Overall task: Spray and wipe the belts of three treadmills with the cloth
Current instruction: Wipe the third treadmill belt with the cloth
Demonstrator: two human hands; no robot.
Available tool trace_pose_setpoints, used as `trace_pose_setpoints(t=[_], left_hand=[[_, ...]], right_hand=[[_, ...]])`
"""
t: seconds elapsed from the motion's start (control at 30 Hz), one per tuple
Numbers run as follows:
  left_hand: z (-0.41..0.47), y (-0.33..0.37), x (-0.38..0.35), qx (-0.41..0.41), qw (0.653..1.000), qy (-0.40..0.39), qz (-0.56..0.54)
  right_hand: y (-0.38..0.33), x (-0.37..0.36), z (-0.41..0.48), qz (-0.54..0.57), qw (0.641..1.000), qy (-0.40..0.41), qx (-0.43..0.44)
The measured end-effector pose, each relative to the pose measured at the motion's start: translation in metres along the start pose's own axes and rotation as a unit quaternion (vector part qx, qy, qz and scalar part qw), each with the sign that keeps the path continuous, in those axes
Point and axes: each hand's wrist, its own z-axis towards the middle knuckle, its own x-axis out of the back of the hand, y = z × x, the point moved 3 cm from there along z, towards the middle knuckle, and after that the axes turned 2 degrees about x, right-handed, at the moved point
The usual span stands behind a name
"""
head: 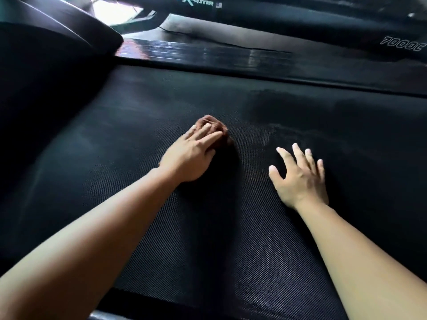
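Note:
A black textured treadmill belt [143,116] fills most of the head view. My left hand [191,155] lies on a bunched brown cloth [213,124] near the belt's middle, fingers stretched over it and pressing it down. To its right, my right hand [300,176] rests flat on the belt with fingers spread and holds nothing. A damp, duller patch [288,105] shows on the belt beyond the right hand. No spray bottle is in view.
A glossy black side rail [208,54] runs along the belt's far edge. Behind it lies a neighbouring treadmill frame marked "X-Runner" [198,2] and "7000E" [403,46]. A dark motor cover [46,49] rises at the left. A metal bar [101,316] shows at the bottom edge.

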Motion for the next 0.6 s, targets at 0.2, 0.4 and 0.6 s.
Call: trace_pose_setpoints(t=[0.2, 0.4, 0.6], left_hand=[[-0.008, -0.056, 0.020, 0.218, 0.975, 0.041, 0.017], [0.013, -0.010, 0.005, 0.225, 0.973, 0.037, 0.024], [0.020, 0.094, -0.019, 0.066, 0.997, 0.026, 0.027]], right_hand=[[-0.002, 0.000, 0.001, 0.004, 1.000, 0.017, -0.006], [-0.003, -0.001, 0.003, 0.004, 1.000, 0.019, -0.005], [-0.002, -0.001, 0.003, 0.011, 1.000, 0.022, -0.009]])
